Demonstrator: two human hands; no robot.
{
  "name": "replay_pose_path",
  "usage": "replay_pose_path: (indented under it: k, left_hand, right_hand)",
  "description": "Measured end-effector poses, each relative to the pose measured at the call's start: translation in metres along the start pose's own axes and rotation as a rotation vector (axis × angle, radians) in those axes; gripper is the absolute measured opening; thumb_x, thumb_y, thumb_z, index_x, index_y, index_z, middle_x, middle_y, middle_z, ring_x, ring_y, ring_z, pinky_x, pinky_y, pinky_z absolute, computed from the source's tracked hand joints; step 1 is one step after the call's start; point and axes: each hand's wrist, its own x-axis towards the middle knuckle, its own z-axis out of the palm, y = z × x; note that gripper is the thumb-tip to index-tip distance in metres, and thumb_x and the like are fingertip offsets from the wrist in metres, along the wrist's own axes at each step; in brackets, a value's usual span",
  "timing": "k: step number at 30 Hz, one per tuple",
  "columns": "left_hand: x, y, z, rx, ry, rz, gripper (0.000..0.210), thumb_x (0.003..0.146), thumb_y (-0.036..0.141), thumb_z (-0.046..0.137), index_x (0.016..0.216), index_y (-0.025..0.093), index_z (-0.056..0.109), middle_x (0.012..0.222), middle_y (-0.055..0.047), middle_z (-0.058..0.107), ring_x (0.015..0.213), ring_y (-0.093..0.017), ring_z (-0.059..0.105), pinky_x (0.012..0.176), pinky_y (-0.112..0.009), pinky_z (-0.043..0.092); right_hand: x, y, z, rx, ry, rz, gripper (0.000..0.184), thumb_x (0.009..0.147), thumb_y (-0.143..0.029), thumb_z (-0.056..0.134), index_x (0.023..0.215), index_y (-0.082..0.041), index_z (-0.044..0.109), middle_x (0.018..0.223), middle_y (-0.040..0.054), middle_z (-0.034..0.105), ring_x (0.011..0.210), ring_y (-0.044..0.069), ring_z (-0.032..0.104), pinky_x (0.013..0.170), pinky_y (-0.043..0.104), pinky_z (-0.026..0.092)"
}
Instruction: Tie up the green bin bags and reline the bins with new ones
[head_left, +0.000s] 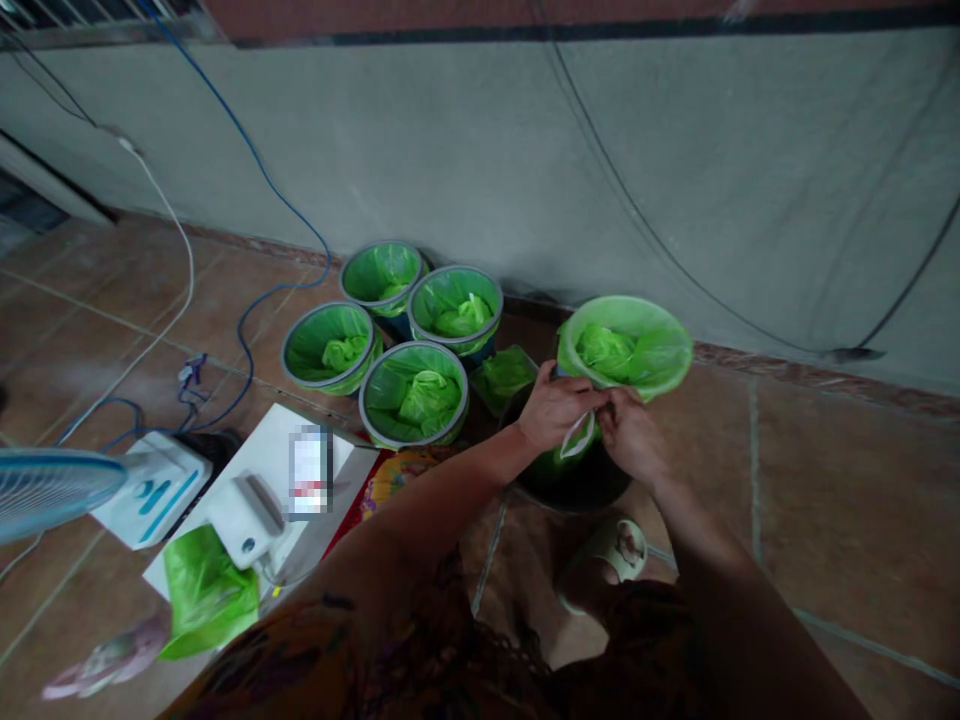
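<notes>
My left hand (559,408) and my right hand (634,437) meet at the near side of a bin lined with a pale green plastic bag (664,352). The fingers of both are closed in a pinch at the bag's edge, and what lies between the fingertips is partly hidden. A thin white strip (577,437) loops down below them. Crumpled green plastic sits inside this lined bin. Under my hands stands a dark round bucket (559,490) with some green plastic in it.
Several green-lined bins with grey rims, such as the nearest bin (412,395), stand to the left. A white box (247,520), a green bag (206,590) and a fan (60,490) are farther left. A blue cable (244,335) crosses the tiled floor. A wall (450,150) rises behind.
</notes>
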Motion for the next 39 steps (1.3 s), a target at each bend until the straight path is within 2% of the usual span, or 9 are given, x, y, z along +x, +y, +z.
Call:
replay_pose_path:
  k: [4, 9, 16, 20, 23, 26, 31, 35, 39]
  left_hand:
    - [0.001, 0.001, 0.003, -0.004, 0.022, -0.024, 0.021, 0.089, 0.021, 0.049, 0.095, 0.024, 0.069, 0.092, 0.000, 0.068, 0.091, -0.016, 0.059, 0.107, -0.045, 0.016]
    - [0.002, 0.001, 0.001, -0.080, 0.008, -0.044, 0.020, 0.089, 0.021, 0.048, 0.088, 0.022, 0.068, 0.091, -0.001, 0.069, 0.093, -0.018, 0.061, 0.106, -0.045, 0.019]
    - [0.002, -0.007, 0.003, -0.328, 0.031, -0.307, 0.017, 0.087, 0.023, 0.053, 0.080, 0.022, 0.069, 0.090, 0.000, 0.074, 0.092, -0.019, 0.064, 0.108, -0.046, 0.022]
    - [0.006, -0.010, 0.006, -0.391, 0.038, -0.421, 0.017, 0.087, 0.025, 0.056, 0.077, 0.022, 0.070, 0.087, 0.000, 0.076, 0.089, -0.019, 0.067, 0.104, -0.044, 0.031]
    - [0.009, -0.006, 0.005, -0.375, 0.031, -0.429, 0.016, 0.087, 0.023, 0.057, 0.078, 0.020, 0.070, 0.085, -0.003, 0.076, 0.086, -0.019, 0.068, 0.096, -0.040, 0.040]
    - [0.009, 0.003, 0.006, -0.434, 0.041, -0.366, 0.014, 0.085, 0.020, 0.059, 0.077, 0.019, 0.070, 0.083, -0.003, 0.076, 0.086, -0.019, 0.068, 0.098, -0.040, 0.039]
    - [0.004, 0.010, 0.007, -0.547, 0.039, -0.258, 0.018, 0.086, 0.017, 0.057, 0.078, 0.022, 0.072, 0.085, 0.000, 0.076, 0.087, -0.017, 0.069, 0.104, -0.041, 0.035]
    - [0.005, 0.003, 0.007, -0.531, 0.014, -0.296, 0.018, 0.087, 0.021, 0.054, 0.083, 0.021, 0.072, 0.086, -0.001, 0.076, 0.085, -0.016, 0.068, 0.088, -0.030, 0.046]
    - [0.007, 0.000, 0.007, -0.563, -0.023, -0.373, 0.019, 0.086, 0.025, 0.054, 0.084, 0.018, 0.072, 0.082, -0.003, 0.074, 0.077, -0.015, 0.065, 0.075, -0.025, 0.047]
  right_hand:
    - [-0.004, -0.014, -0.009, -0.286, -0.003, -0.013, 0.021, 0.089, -0.020, 0.040, 0.102, -0.013, 0.055, 0.113, 0.0164, 0.058, 0.078, 0.019, 0.061, 0.067, 0.030, 0.045]
    - [-0.007, -0.021, -0.017, -0.379, -0.006, 0.098, 0.024, 0.091, -0.026, 0.042, 0.107, -0.016, 0.058, 0.125, 0.0147, 0.056, 0.083, 0.019, 0.063, 0.067, 0.029, 0.045]
    - [0.000, 0.008, -0.041, -0.340, 0.123, 0.434, 0.030, 0.092, -0.027, 0.044, 0.109, -0.012, 0.064, 0.105, 0.0175, 0.067, 0.087, 0.022, 0.067, 0.069, 0.027, 0.047]
    - [0.004, 0.024, -0.045, -0.107, 0.087, 0.525, 0.027, 0.090, -0.030, 0.048, 0.096, -0.014, 0.070, 0.088, 0.0137, 0.071, 0.079, 0.020, 0.067, 0.064, 0.025, 0.046]
    - [0.005, 0.017, -0.028, 0.324, -0.087, 0.523, 0.033, 0.092, -0.038, 0.046, 0.079, -0.015, 0.068, 0.074, 0.0076, 0.070, 0.059, 0.012, 0.061, 0.054, 0.021, 0.045]
    - [0.007, 0.001, -0.009, 0.620, -0.121, 0.616, 0.046, 0.092, -0.051, 0.043, 0.073, -0.015, 0.065, 0.066, 0.0043, 0.066, 0.046, 0.008, 0.052, 0.045, 0.019, 0.041]
    - [0.011, -0.010, -0.006, 0.704, -0.054, 0.685, 0.024, 0.085, -0.037, 0.061, 0.074, -0.015, 0.065, 0.059, -0.0010, 0.060, 0.045, 0.006, 0.047, 0.041, 0.016, 0.036]
    - [0.010, -0.004, -0.008, 0.822, -0.030, 0.629, 0.019, 0.084, -0.030, 0.062, 0.073, -0.015, 0.064, 0.053, -0.0042, 0.054, 0.042, 0.005, 0.043, 0.039, 0.015, 0.034]
    - [0.010, -0.004, -0.006, 0.898, 0.018, 0.602, 0.024, 0.084, -0.031, 0.062, 0.067, -0.015, 0.060, 0.048, -0.0052, 0.050, 0.039, 0.004, 0.041, 0.038, 0.016, 0.034]
